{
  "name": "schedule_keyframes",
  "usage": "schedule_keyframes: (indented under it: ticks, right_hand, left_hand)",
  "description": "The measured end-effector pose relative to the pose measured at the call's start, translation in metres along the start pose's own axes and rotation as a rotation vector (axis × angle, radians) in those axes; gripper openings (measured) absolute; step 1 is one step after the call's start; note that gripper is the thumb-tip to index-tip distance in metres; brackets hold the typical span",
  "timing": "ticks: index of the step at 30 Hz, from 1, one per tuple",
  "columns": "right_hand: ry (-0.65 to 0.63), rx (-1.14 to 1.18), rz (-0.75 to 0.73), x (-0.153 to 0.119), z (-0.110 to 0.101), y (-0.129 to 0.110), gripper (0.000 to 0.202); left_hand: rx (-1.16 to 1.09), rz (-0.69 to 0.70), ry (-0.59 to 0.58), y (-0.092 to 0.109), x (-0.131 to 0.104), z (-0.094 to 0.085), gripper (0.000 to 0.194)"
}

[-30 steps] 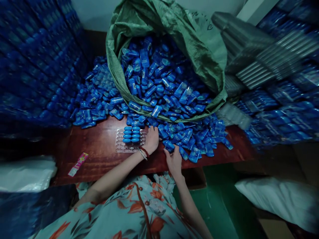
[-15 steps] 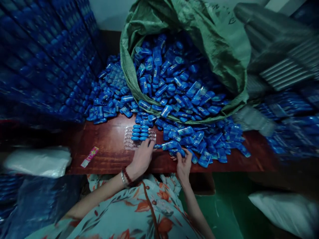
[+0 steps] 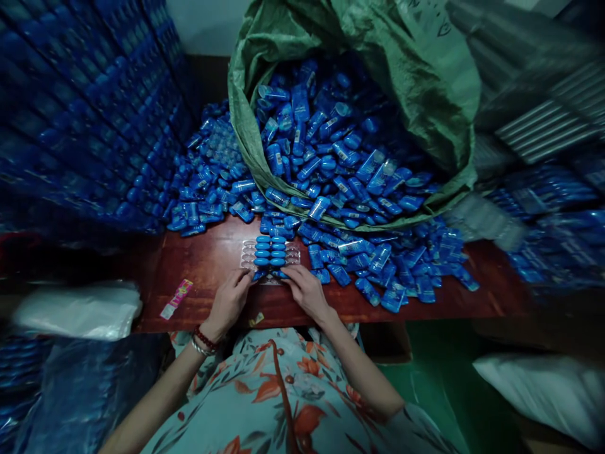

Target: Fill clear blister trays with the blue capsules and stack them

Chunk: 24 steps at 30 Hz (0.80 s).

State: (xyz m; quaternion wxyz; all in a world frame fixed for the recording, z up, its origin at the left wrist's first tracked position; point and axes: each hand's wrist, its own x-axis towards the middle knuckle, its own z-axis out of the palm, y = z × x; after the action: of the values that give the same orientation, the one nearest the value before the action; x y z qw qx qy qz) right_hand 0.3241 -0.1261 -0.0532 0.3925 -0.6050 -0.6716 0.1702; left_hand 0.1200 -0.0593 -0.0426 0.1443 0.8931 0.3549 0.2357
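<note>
A clear plastic tray (image 3: 293, 255) with moulded hollows lies on the reddish-brown table, two columns of blue bottles (image 3: 270, 253) filling its middle. At the tray's near left edge, my left hand (image 3: 231, 297) pinches a small blue bottle (image 3: 259, 275). Opposite it, my right hand (image 3: 306, 291) has its fingers closed on another blue bottle (image 3: 280, 274) at the near right part of the tray. Both bottles are partly covered by fingers. Beyond the tray, loose blue bottles (image 3: 359, 246) spill out of a green woven sack (image 3: 246, 135).
Stacked blue packs (image 3: 94, 126) rise at the left. A pink-yellow packet (image 3: 176, 299) and a small yellow scrap (image 3: 256, 319) lie near the table's front edge (image 3: 198, 325). Clear bags (image 3: 80, 309) sit at the left; grey trays (image 3: 548, 135) are piled at the right.
My right hand has moved left from the loose bottles to the tray. My left hand has shifted left and nearer. Two more bottles are now at the tray's near end, and a yellow scrap shows.
</note>
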Motion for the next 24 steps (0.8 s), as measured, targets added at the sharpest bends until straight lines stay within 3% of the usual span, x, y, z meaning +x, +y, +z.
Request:
schedule_keyframes:
  ticks: [4,7,17,21,24]
  right_hand:
    - [-0.230,-0.371,-0.078,0.009,-0.005,-0.014,0.034]
    - [-0.328,-0.544,-0.067,0.019,-0.002,-0.029,0.032]
    - [-0.305,-0.571,0.125,0.019,0.001,-0.046,0.032]
    - [-0.317,-0.564,0.162,0.019,0.000,-0.045,0.034]
    - [-0.324,-0.529,0.166,0.019,-0.003,-0.042,0.035]
  left_hand:
    - [0.005,0.131,-0.118,-0.001,0.009,-0.008,0.031]
    - [-0.023,0.162,-0.219,-0.001,0.020,-0.015,0.030]
    - [0.080,0.236,-0.359,0.011,0.034,-0.016,0.029]
    - [0.050,0.247,-0.376,0.006,0.040,-0.019,0.033]
    - [-0.063,0.171,-0.351,-0.002,0.039,-0.021,0.038]
